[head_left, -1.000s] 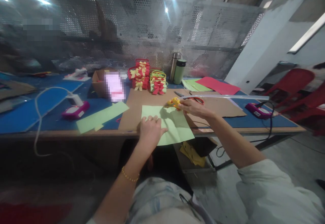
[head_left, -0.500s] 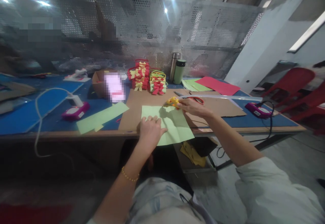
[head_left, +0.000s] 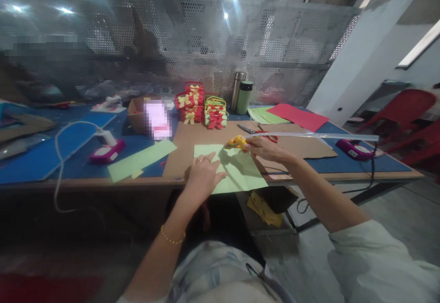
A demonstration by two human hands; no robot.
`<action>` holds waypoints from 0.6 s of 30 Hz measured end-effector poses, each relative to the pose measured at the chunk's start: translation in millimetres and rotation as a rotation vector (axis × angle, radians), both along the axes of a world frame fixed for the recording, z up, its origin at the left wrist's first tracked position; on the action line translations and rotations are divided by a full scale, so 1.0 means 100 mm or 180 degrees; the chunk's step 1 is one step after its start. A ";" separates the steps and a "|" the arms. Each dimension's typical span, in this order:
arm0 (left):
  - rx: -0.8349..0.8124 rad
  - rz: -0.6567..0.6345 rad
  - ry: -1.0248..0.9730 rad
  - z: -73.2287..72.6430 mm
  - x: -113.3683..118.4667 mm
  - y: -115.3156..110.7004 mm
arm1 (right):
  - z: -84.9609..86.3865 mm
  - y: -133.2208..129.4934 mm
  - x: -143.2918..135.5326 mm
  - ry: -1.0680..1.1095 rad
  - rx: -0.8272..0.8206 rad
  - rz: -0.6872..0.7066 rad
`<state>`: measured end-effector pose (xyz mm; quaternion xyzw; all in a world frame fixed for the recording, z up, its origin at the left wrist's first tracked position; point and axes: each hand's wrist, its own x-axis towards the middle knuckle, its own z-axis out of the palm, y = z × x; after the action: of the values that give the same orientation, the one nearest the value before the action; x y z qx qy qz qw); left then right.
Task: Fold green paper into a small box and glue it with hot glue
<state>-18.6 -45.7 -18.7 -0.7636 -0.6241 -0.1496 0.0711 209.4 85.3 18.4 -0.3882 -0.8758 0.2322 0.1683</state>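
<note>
A light green sheet of paper point(head_left: 237, 174) lies with fold lines across it, its near edge past the table's edge. My left hand point(head_left: 203, 171) rests flat on its left side, fingers stretched and thumb out to the right. In my right hand point(head_left: 266, 148) is a yellow hot glue gun point(head_left: 237, 142), with a long clear glue stick point(head_left: 319, 135) sticking out of its back. The gun's nozzle points left, over the sheet's upper part; whether it touches the paper I cannot tell. Behind that hand lie scissors point(head_left: 248, 129) with red handles.
Cardboard point(head_left: 180, 156) lies under the sheet. Further back stand red paper baskets point(head_left: 189, 106), green ones point(head_left: 215, 112) and a green bottle point(head_left: 244, 97). A green strip point(head_left: 140, 161), a purple power socket point(head_left: 107, 151) and a phone point(head_left: 157, 119) are to the left, red paper point(head_left: 298, 116) to the right.
The glue gun has shifted slightly along the sheet's top, and the glue stick's back end now reaches further right in view. My left hand stays on the paper, its fingers a little straighter.
</note>
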 end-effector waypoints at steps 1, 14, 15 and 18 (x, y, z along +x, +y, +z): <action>0.0065 0.0041 -0.0106 0.03 -0.08 0.00 | 0.00 0.00 0.00 0.0002 0.0015 -0.0025; -0.0074 0.0247 -0.1826 0.06 -0.66 0.14 | -0.01 -0.01 0.03 0.0196 -0.0191 0.0027; -0.0049 0.0361 -0.2107 0.05 -0.64 0.16 | 0.00 -0.02 0.03 0.0187 -0.0169 0.0032; -0.0055 0.0813 -0.2639 0.02 -0.61 0.24 | 0.03 -0.04 0.04 0.0114 -0.0132 0.0066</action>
<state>-79.9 -21.2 -16.9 -0.5561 -0.6906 -0.4284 -0.1741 213.7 81.4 21.1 -0.3782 -0.8716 0.2590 0.1735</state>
